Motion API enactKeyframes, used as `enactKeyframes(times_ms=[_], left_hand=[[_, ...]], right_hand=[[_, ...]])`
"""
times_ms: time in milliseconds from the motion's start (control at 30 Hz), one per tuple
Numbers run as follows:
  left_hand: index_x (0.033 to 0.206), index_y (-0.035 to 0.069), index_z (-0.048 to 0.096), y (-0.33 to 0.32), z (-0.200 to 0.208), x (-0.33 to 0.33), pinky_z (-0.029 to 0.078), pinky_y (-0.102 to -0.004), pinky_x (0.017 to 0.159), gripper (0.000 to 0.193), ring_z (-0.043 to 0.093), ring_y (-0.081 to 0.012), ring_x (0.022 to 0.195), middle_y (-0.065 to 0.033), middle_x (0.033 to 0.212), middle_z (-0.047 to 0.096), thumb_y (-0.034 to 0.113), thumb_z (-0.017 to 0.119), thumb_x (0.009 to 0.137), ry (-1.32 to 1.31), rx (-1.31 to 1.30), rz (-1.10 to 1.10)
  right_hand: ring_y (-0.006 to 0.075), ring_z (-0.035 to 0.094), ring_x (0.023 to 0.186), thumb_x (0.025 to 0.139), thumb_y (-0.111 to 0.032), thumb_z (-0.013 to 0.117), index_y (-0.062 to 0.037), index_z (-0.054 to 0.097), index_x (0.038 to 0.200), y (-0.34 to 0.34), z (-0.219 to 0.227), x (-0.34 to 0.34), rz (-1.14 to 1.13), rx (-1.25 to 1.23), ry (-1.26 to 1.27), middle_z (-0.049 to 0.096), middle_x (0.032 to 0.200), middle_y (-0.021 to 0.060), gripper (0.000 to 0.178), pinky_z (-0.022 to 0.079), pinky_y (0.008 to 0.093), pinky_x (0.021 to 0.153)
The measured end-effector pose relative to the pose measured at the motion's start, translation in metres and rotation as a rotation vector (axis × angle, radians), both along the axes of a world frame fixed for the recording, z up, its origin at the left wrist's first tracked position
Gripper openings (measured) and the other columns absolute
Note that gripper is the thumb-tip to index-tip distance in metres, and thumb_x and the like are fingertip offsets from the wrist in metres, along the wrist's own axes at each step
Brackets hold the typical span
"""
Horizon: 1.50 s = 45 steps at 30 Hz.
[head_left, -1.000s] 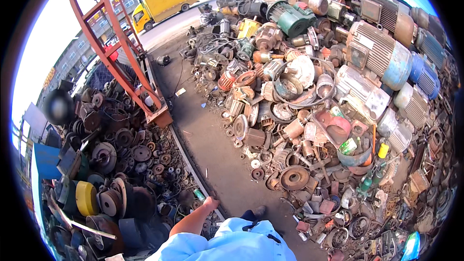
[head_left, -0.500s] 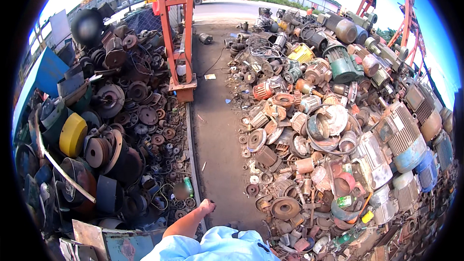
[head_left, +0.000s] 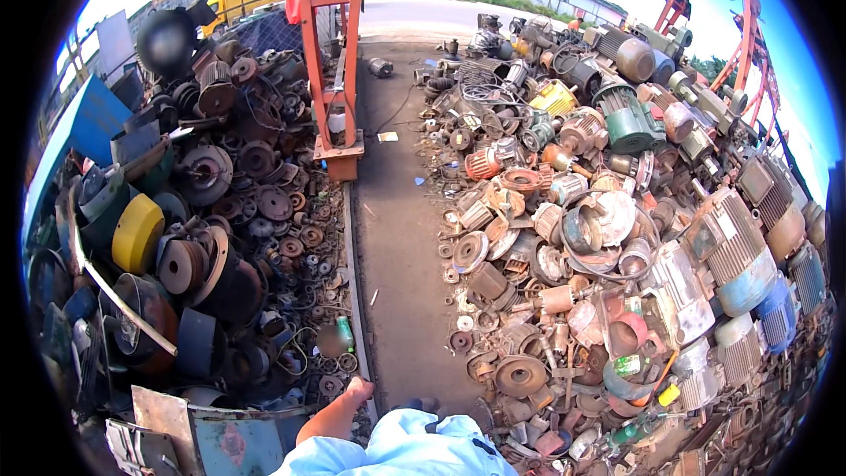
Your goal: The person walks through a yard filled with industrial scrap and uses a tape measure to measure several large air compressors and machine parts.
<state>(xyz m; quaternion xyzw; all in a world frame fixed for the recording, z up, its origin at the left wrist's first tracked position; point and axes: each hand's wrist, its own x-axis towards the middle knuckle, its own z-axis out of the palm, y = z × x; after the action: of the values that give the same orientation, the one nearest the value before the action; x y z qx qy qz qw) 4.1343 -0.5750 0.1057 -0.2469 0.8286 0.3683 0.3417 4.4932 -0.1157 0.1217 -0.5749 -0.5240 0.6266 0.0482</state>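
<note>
The left hand (head_left: 359,388) is hanging beside the narrow curb (head_left: 354,300) near the lower edge of the view, its fingers appearing partly curled; whether it is gripping anything cannot be determined. The right hand is lying outside the view, so its state cannot be determined. The green bottle (head_left: 345,331) is lying just beyond the left hand, apart from it, among metal scrap (head_left: 274,203) left of the curb, while the dirt path (head_left: 405,300) is running along the right.
</note>
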Motion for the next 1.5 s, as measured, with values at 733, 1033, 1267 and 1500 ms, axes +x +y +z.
enactKeyframes(times_ms=[733,1033,1267,1500], left_hand=[[0.094,-0.004,0.065,0.0,0.052,0.035,0.053,-0.0367,0.065,0.032,0.067,-0.0248,0.074,-0.0145,0.082,0.068,0.025,0.063,0.08,0.079,-0.027,-0.018],[0.095,-0.005,0.066,-0.007,0.033,0.027,0.052,-0.0378,0.066,0.045,0.066,-0.0277,0.073,-0.0174,0.084,0.067,0.039,0.064,0.083,0.08,0.052,-0.01],[0.086,-0.005,0.066,-0.005,0.033,0.029,0.051,-0.0388,0.06,0.049,0.066,-0.0283,0.063,-0.0185,0.07,0.066,0.043,0.058,0.087,0.186,0.041,-0.081],[0.08,-0.006,0.064,-0.006,0.012,0.029,0.051,-0.04,0.061,0.044,0.065,-0.0298,0.063,-0.019,0.068,0.064,0.036,0.054,0.09,0.249,0.063,-0.03]], right_hand=[[0.0118,0.04,0.045,0.085,-0.012,0.057,-0.0114,0.046,0.075,0.016,-0.032,0.05,0.019,-0.044,0.005,0.041,0.057,-0.0011,0.015,0.03,0.0293,0.039],[0.0136,0.041,0.046,0.085,-0.012,0.055,-0.011,0.046,0.077,0.02,-0.017,0.04,0.04,-0.051,-0.026,0.041,0.058,0.0,0.012,0.031,0.031,0.039],[0.015,0.042,0.046,0.085,-0.011,0.053,-0.0107,0.046,0.078,0.021,-0.013,0.049,0.033,-0.048,-0.048,0.041,0.059,0.0009,0.01,0.032,0.0323,0.039],[0.0164,0.042,0.047,0.085,-0.011,0.051,-0.0105,0.045,0.079,0.021,-0.014,0.053,0.036,-0.062,-0.064,0.041,0.06,0.0017,0.008,0.032,0.0336,0.04]])
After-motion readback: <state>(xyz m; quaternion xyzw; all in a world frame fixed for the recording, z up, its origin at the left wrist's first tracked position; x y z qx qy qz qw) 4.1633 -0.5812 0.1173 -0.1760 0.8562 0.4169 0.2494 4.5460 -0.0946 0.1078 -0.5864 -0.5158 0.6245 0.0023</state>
